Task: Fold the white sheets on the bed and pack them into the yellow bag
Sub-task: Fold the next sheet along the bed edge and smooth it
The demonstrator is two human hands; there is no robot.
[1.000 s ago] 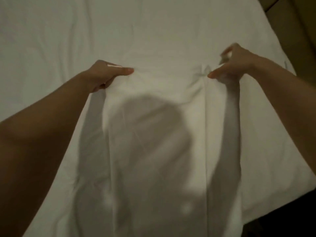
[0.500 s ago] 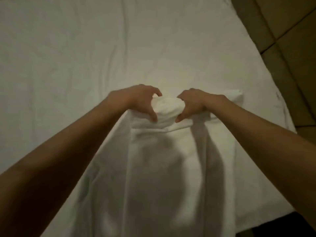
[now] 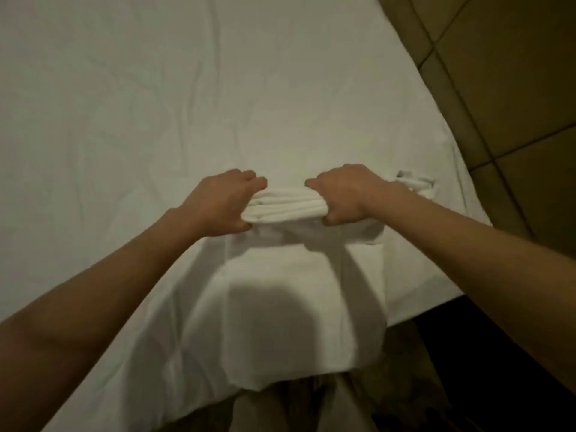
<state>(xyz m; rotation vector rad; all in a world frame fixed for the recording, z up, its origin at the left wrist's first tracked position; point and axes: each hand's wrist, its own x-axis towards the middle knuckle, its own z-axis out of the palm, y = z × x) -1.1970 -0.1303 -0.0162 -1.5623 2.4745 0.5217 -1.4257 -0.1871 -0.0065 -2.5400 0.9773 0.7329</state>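
At the near edge of the bed (image 3: 109,104) the white sheet (image 3: 280,322) hangs loose toward the person. Farther in, its folded layers bunch into a thick stack — the left hand (image 3: 223,204) and right hand (image 3: 346,194) curl tightly round that stack's two ends. To fold well, I'd keep both grips level and the edges aligned. The yellow bag is out of view.
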